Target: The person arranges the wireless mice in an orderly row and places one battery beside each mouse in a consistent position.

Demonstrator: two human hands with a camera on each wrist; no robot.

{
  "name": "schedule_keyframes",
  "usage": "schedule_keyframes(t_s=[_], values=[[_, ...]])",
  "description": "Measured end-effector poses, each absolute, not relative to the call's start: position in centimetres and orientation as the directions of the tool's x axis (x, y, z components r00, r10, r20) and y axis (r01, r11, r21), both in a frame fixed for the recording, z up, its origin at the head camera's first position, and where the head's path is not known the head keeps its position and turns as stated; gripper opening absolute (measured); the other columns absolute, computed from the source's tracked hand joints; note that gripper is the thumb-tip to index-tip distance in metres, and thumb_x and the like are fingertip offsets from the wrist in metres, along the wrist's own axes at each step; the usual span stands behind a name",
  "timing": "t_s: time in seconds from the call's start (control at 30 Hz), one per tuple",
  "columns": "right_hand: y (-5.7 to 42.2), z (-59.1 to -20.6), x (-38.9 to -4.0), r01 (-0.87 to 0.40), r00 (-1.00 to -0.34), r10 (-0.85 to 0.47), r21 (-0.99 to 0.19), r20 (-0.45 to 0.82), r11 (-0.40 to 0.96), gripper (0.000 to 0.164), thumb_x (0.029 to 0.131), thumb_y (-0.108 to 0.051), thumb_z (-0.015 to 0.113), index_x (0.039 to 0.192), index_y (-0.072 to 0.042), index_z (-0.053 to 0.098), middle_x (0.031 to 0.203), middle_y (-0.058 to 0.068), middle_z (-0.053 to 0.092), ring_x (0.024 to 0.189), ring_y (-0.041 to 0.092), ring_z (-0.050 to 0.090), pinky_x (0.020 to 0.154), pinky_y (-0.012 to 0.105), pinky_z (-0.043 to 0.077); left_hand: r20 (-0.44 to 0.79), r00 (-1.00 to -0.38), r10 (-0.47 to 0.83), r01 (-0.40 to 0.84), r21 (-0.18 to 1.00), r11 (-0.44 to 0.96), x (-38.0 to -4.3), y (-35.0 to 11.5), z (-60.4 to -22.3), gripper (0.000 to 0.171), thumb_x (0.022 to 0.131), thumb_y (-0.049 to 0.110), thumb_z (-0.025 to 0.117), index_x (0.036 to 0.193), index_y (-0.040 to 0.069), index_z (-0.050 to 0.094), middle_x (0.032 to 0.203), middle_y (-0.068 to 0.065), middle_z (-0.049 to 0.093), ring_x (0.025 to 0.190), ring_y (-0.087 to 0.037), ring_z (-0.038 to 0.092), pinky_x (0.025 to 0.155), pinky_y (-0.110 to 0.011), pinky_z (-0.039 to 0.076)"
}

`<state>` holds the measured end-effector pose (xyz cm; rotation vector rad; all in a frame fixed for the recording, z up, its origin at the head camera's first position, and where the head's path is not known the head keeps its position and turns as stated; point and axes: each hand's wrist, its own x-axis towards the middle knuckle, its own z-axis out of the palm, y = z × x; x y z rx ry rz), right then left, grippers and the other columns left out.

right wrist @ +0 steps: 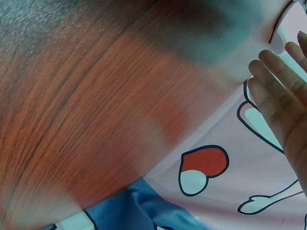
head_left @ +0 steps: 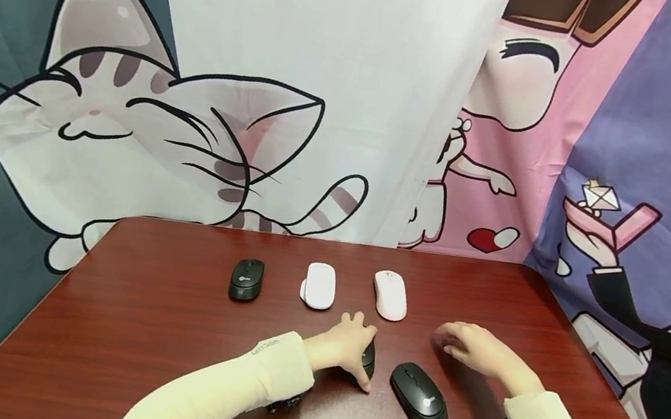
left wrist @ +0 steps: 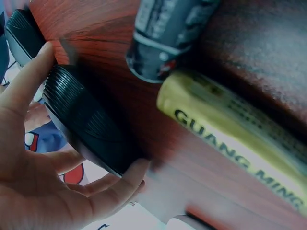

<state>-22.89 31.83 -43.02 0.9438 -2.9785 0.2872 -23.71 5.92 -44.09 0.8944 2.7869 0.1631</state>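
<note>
My left hand (head_left: pixel 345 346) grips a black computer mouse (left wrist: pixel 91 120) across its body, thumb at one end and fingers at the other in the left wrist view. In the head view this hand covers most of that mouse. A second black mouse (head_left: pixel 419 396) lies just to its right on the table. Beside the gripped mouse, the left wrist view shows a yellow battery (left wrist: pixel 230 139) lettered GUANG MING and a dark battery (left wrist: pixel 165 38). My right hand (head_left: pixel 473 348) hovers over the right side of the table, holding nothing, its fingers loosely extended.
Along the back of the brown table (head_left: pixel 158 298) sit a small black mouse (head_left: pixel 246 279), a white mouse (head_left: pixel 320 285) with a white piece at its left side, and another white mouse (head_left: pixel 390 296). A printed cartoon cloth (head_left: pixel 336 52) hangs behind the table.
</note>
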Motion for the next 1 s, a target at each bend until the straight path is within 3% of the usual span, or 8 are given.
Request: schedule_keyframes(t_s=[0.23,0.67,1.0], values=[[31.6,-43.0,-23.0,-0.576,-0.813,-0.582,-0.192,0.032,0.794,0.025,0.076,-0.005,0.064,0.101,-0.004,0.060,0.091,0.005,0.063,0.082,0.018,0.058,0.074,0.037,0.048,-0.192,-0.790,0.582,0.568,0.126,0.813,-23.3,5.9,-43.6,0.068,0.054,0.045,0.079,0.109,0.014,0.053,0.102,-0.009,0.047,0.089,-0.023,0.043,0.062,-0.030,0.045],[31.1,-42.9,-23.0,-0.593,-0.801,-0.597,-0.196,0.046,0.781,0.023,0.076,-0.005,0.064,0.099,-0.005,0.061,0.089,0.003,0.063,0.080,0.016,0.058,0.073,0.035,0.048,-0.009,-0.788,0.616,0.614,0.068,0.786,-23.0,3.0,-43.0,0.067,0.054,0.044,0.078,0.109,0.016,0.053,0.099,-0.010,0.049,0.087,-0.026,0.048,0.056,-0.031,0.045],[30.7,-43.0,-23.1,-0.606,-0.791,-0.611,-0.195,0.044,0.771,0.023,0.077,-0.005,0.063,0.100,-0.005,0.061,0.090,0.003,0.062,0.081,0.016,0.058,0.072,0.033,0.048,0.040,-0.824,0.565,0.563,0.167,0.809,-23.6,-2.3,-42.8,0.071,0.055,0.048,0.076,0.114,0.015,0.052,0.100,-0.011,0.050,0.087,-0.029,0.049,0.057,-0.035,0.045]])
